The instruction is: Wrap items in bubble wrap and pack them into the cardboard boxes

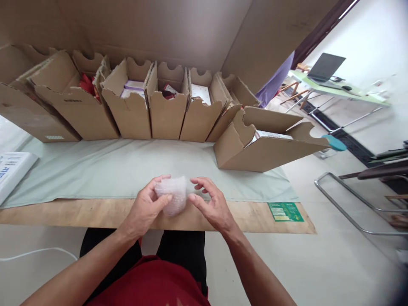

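My left hand [147, 204] is closed around a small bundle of clear bubble wrap [174, 194], thumb pressed on its front. The bundle is held just above the near edge of the wooden table [95, 214]. My right hand [210, 200] sits right beside the bundle, fingers curled and slightly apart, fingertips close to its right side; whether they touch it I cannot tell. What is wrapped inside is hidden.
A pale green cloth [111, 170] covers the table. Several open cardboard boxes [130, 106] line the back, one more box [264, 144] lies tipped at the right. White sheets [11, 168] lie at the left edge. A green card [285, 211] rests near the table's right corner.
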A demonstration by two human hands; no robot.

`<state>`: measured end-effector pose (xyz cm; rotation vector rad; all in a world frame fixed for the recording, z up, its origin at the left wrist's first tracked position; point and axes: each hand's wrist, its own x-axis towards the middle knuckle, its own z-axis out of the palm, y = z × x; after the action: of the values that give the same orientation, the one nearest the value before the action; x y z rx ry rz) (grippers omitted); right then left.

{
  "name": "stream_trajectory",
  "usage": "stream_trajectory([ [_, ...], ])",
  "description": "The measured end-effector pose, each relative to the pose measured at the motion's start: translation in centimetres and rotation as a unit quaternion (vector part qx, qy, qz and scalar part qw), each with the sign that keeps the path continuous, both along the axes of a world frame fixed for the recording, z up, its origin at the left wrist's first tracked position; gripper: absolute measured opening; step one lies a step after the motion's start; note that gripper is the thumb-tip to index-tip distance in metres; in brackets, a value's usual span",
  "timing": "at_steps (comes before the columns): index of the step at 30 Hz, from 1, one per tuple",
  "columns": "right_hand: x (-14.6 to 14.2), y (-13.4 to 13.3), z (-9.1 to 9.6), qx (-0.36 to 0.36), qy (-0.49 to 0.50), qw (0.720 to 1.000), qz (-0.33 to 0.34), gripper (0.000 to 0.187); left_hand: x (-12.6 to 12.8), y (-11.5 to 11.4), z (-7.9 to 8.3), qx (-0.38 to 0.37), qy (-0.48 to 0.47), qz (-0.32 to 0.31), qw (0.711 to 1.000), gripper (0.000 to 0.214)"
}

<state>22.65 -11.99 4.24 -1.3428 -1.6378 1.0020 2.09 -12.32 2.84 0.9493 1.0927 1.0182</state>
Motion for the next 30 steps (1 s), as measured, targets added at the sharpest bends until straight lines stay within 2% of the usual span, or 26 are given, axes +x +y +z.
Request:
stream_trajectory([
  [2, 1.1, 0.4, 1.1, 0.008, -0.017, 0.999, 0.041, 0.060, 0.2, -0.5, 0.4, 0.059, 0.107, -0.054, 0.991, 0.060],
  [4, 1.8, 0.6, 2.2, -0.007, -0.027, 0.993, 0.114, 0.069, 0.7, -0.8, 0.8, 0.129, 0.173, -0.093, 0.972, 0.061],
  [6, 2.3, 0.6, 3.2, -0.014, -0.075, 0.985, 0.156, 0.052, 1.5, -0.9, 1.1, 0.188, 0.210, -0.121, 0.952, 0.061],
  [8, 3.1, 0.3, 4.5, -0.001, -0.156, 0.977, 0.147, 0.023, 2.0, -0.6, 1.5, 0.232, 0.240, -0.142, 0.932, 0.063],
  [9, 3.7, 0.2, 5.2, 0.011, -0.190, 0.973, 0.131, 0.014, 2.2, -0.3, 1.9, 0.255, 0.253, -0.143, 0.922, 0.064],
  [11, 5.8, -0.2, 7.3, 0.029, -0.208, 0.972, 0.105, 0.011, 2.6, 0.9, 3.0, 0.315, 0.276, -0.121, 0.900, 0.066],
  [13, 8.4, -0.3, 9.9, 0.048, -0.143, 0.987, 0.056, 0.012, 3.4, 2.8, 4.8, 0.397, 0.290, -0.083, 0.867, 0.062],
  [15, 11.1, 0.2, 12.8, 0.101, -0.030, 0.993, -0.049, 0.010, 5.2, 5.4, 7.1, 0.491, 0.296, -0.060, 0.817, 0.051],
  [16, 12.3, 0.9, 14.1, 0.145, 0.027, 0.982, -0.115, 0.008, 6.5, 7.0, 8.2, 0.537, 0.295, -0.057, 0.788, 0.047],
  [18, 14.2, 2.7, 16.4, 0.225, 0.119, 0.940, -0.226, 0.004, 9.5, 10.1, 9.9, 0.610, 0.294, -0.060, 0.734, 0.047],
  [20, 15.5, 5.2, 17.6, 0.233, 0.158, 0.919, -0.278, 0.004, 12.5, 12.8, 10.7, 0.646, 0.313, -0.077, 0.692, 0.048],
  [22, 16.3, 7.8, 17.7, 0.177, 0.157, 0.927, -0.290, 0.007, 14.7, 14.7, 10.5, 0.652, 0.344, -0.102, 0.668, 0.039],
  [24, 16.9, 9.9, 16.9, 0.102, 0.106, 0.951, -0.273, 0.013, 15.7, 15.5, 9.6, 0.642, 0.370, -0.108, 0.663, 0.022],
  [27, 17.4, 12.2, 15.7, 0.020, -0.060, 0.974, -0.218, 0.022, 15.8, 15.3, 7.7, 0.623, 0.377, -0.073, 0.681, 0.020],
  [30, 16.9, 13.6, 16.2, -0.017, -0.243, 0.958, -0.152, 0.029, 15.4, 14.8, 6.6, 0.621, 0.361, -0.048, 0.694, 0.022],
])
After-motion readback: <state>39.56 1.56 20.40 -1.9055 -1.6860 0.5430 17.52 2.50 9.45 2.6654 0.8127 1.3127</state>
